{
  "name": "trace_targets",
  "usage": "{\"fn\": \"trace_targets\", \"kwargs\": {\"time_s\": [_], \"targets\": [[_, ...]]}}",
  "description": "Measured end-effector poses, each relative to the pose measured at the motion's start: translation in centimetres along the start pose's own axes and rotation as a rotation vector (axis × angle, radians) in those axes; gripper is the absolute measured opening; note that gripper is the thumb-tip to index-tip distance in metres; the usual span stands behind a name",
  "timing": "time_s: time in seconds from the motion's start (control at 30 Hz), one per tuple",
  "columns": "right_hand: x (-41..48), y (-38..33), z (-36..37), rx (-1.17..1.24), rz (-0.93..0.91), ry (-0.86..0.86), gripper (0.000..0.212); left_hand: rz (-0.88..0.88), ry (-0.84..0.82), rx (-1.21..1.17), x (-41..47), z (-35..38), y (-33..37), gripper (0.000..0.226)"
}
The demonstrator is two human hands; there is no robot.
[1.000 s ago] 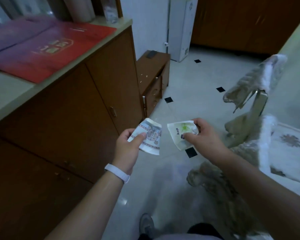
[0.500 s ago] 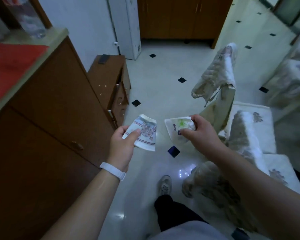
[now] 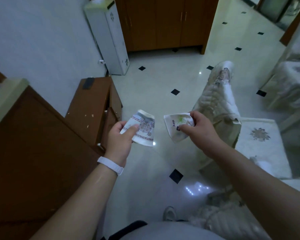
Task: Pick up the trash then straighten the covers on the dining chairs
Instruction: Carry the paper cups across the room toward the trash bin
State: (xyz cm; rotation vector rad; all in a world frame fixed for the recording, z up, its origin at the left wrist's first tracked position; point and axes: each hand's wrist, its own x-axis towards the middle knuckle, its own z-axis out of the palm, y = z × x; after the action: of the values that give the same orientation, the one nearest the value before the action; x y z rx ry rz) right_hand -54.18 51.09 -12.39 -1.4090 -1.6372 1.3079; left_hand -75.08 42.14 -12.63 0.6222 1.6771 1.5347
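Note:
My left hand point(image 3: 120, 138), with a white wristband, pinches a flattened paper cup point(image 3: 144, 129) printed with round blue and red patterns. My right hand point(image 3: 198, 129) grips a second crumpled paper cup point(image 3: 175, 124) with green and purple print. Both are held out over the floor, a small gap between them. Just right of my right hand stands a dining chair point(image 3: 253, 144) with a cream cover; the quilted cover on its backrest point(image 3: 216, 94) hangs crooked. Another rumpled chair cover point(image 3: 220, 215) shows at the bottom right.
A brown wooden sideboard point(image 3: 33, 144) fills the left side, with a lower wooden cabinet point(image 3: 92, 108) beyond it. A white water dispenser point(image 3: 109, 35) stands by the wall and wooden cupboards point(image 3: 164, 23) at the back. More covered furniture point(image 3: 291, 82) sits far right. My shoe point(image 3: 169, 213) is on the white tiled floor.
The view has swung right and down the room, so the sideboard top has left the frame. Both hands keep holding their cups in the same pose.

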Motion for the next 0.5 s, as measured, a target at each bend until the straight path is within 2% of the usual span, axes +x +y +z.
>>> {"fn": "trace_targets", "kwargs": {"time_s": [0.27,0.5], "targets": [[8.7,-1.2,1.8,0.009,0.047,0.091,0.017,-0.032,-0.11,0.026,11.6,2.8,1.0,0.009],[18.8,-2.2,3.9,0.009,0.148,0.253,0.017,-0.068,-0.288,0.047,25.7,6.4,2.0,0.008]]}}
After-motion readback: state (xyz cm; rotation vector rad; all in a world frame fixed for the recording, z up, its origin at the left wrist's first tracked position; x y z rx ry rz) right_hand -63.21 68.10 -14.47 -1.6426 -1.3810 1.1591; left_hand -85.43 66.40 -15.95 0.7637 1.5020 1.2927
